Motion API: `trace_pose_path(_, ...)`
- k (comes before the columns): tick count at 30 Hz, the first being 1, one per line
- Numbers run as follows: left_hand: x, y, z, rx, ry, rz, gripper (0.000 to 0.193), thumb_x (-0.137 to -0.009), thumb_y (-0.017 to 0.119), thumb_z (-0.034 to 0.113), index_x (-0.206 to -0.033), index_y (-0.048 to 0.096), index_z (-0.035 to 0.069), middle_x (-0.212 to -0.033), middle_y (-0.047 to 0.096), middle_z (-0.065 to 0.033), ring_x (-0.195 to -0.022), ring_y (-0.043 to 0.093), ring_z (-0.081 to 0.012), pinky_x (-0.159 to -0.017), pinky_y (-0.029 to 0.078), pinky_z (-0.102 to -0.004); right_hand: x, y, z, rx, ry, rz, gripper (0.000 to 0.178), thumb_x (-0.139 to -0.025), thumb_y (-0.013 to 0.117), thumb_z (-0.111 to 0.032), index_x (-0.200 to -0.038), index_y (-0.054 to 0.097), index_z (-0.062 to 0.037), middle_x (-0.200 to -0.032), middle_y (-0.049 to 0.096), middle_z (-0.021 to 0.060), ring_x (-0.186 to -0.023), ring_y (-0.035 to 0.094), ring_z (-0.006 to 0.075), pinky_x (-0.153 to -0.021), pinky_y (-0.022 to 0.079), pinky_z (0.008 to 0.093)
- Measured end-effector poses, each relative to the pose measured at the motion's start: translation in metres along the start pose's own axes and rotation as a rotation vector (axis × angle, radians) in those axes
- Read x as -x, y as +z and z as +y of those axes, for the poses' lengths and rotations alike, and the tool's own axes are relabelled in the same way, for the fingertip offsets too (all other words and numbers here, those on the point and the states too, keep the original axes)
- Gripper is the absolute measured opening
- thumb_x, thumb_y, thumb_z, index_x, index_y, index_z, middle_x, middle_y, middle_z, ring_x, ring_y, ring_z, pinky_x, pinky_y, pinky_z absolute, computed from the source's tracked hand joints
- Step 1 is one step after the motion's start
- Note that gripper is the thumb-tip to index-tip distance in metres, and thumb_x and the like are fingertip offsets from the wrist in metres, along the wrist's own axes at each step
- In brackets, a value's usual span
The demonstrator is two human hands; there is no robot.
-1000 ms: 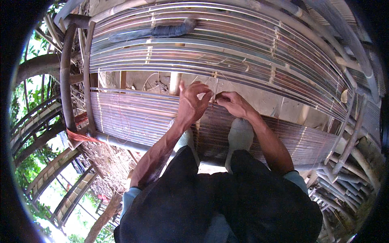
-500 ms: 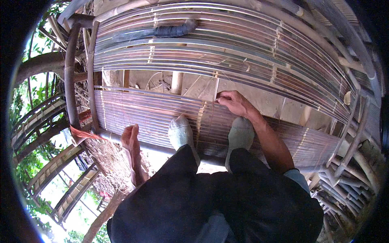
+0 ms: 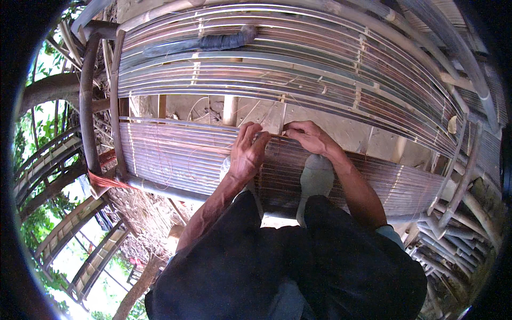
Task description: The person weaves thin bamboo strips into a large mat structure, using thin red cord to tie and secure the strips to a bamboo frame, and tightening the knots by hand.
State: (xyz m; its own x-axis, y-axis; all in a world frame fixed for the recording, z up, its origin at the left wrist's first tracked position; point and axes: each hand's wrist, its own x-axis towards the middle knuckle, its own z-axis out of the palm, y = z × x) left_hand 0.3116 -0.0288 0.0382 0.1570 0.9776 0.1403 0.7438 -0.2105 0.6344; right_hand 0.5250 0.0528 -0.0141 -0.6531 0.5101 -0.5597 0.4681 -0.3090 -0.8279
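Note:
My left hand [image 3: 247, 152] is over the upper edge of the near bamboo slat panel [image 3: 314, 176], fingers bent and closed; what they hold is hidden. Just right of it, my right hand [image 3: 308, 137] pinches at the same edge, by the lower end of a narrow upright strip [image 3: 284, 114]. Whatever is between its fingertips is too small to name. A thin reddish string [image 3: 186, 148] lies in loose loops over the slats left of my hands. My feet in pale grey footwear [image 3: 316, 176] rest on the panel, the left one partly behind my left hand.
Beyond a gap lies a second slat panel [image 3: 154, 74], with a long-bladed knife [image 3: 224, 41] with a dark wrapped handle on it. Orange strings [image 3: 109, 181] are wound around the frame's left corner. Bamboo poles [image 3: 453, 240] stand at right; slatted frames [image 3: 72, 226] at left.
My left hand has come from the panel's left front side up and right, beside my right hand. The right hand stays at nearly the same spot.

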Motion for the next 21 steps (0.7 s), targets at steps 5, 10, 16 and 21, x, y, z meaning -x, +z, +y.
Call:
trace_pose_path(5, 0.012, 0.003, -0.001, -0.144, 0.046, -0.018, 0.033, -0.069, 0.064, 0.004, -0.102, 0.063, 0.001, -0.104, 0.055, -0.0126, -0.108, 0.054, -0.034, -0.09, 0.046, -0.0474, -0.001, 0.003, 0.0, 0.024, -0.008, 0.042, 0.031, -0.096, 0.058, -0.025, -0.114, 0.07, -0.0025, -0.103, 0.073, 0.0156, -0.092, 0.069, 0.0227, -0.085, 0.052, 0.0347)
trace_pose_path(10, 0.008, 0.007, 0.01, -0.286, -0.009, -0.056, 0.03, -0.075, 0.062, 0.01, -0.103, 0.057, 0.001, -0.107, 0.054, -0.0147, -0.112, 0.05, -0.0341, -0.095, 0.042, -0.0488, -0.001, 0.001, -0.005, 0.059, 0.002, 0.011, 0.03, -0.098, 0.056, -0.022, -0.115, 0.069, -0.0004, -0.104, 0.073, 0.0141, -0.096, 0.067, 0.0202, -0.089, 0.051, 0.0332)
trace_pose_path(16, 0.004, -0.001, 0.025, 0.08, -0.578, -0.267, 0.025, -0.088, 0.062, 0.014, -0.106, 0.05, 0.002, -0.092, 0.062, -0.0219, -0.085, 0.064, -0.041, -0.071, 0.051, -0.0489, 0.0, 0.002, 0.0, 0.015, -0.039, 0.069, 0.029, -0.099, 0.055, -0.025, -0.111, 0.07, -0.0027, -0.1, 0.073, 0.0151, -0.091, 0.069, 0.022, -0.085, 0.052, 0.0343)
trace_pose_path(21, 0.0, -0.017, 0.019, 0.112, -0.387, -0.155, 0.019, -0.09, 0.066, 0.02, -0.094, 0.066, 0.001, -0.081, 0.067, -0.0227, -0.076, 0.067, -0.0421, -0.066, 0.052, -0.0497, -0.002, -0.001, 0.002, -0.002, -0.056, 0.005, 0.031, -0.098, 0.056, -0.026, -0.111, 0.07, -0.0018, -0.098, 0.073, 0.0155, -0.091, 0.068, 0.0212, -0.084, 0.052, 0.035)
